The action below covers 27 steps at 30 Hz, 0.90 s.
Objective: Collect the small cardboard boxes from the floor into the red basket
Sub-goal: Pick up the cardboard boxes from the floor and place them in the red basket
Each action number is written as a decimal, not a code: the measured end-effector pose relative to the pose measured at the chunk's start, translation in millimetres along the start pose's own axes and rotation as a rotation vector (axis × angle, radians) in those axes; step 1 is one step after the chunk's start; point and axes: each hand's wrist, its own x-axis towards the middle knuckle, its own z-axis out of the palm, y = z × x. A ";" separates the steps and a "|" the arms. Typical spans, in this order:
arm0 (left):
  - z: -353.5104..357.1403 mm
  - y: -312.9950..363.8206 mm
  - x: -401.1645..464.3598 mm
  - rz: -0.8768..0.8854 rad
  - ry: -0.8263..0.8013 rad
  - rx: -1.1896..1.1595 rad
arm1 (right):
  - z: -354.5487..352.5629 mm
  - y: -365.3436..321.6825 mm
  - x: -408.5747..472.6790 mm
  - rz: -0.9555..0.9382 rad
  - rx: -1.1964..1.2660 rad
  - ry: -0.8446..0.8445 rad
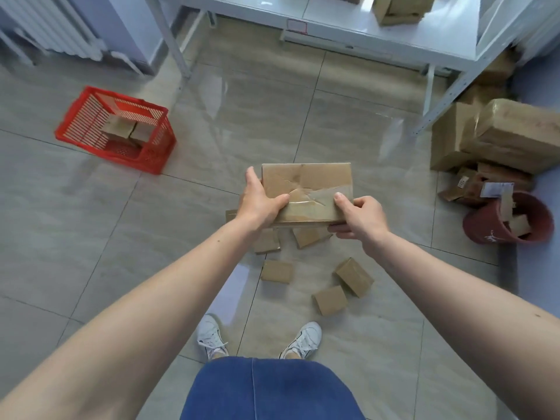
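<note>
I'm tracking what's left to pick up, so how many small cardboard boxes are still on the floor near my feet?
5 fully or partly visible: two just under the held box, left and right; one below those; two to the right. An edge behind the left hand may be another.

Both bare arms reach forward from the lower corners of the frame and converge at centre. Left hand (260,201) is clamped on the left edge of a flat cardboard box (306,192), thumb across the top, fingers wrapped behind. Right hand (360,219) grips the near right corner, thumb pressed on top, fingers curled beneath. Wrists level, elbows slightly bent.
</note>
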 end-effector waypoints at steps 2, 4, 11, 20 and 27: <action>-36.1 -6.1 -5.7 0.000 0.041 -0.007 | 26.3 -17.7 -17.1 -0.026 -0.036 -0.021; -74.5 -15.9 -9.6 0.005 0.075 -0.032 | 55.4 -36.0 -36.3 -0.052 -0.078 -0.030; -214.1 -61.0 -8.2 0.038 0.127 -0.049 | 179.3 -90.9 -97.1 -0.069 -0.122 -0.053; -355.7 -99.7 12.9 0.071 0.181 -0.080 | 316.9 -153.4 -134.6 -0.094 -0.117 -0.108; -423.7 -105.0 67.4 0.043 0.250 -0.083 | 386.7 -219.0 -109.9 -0.120 -0.170 -0.156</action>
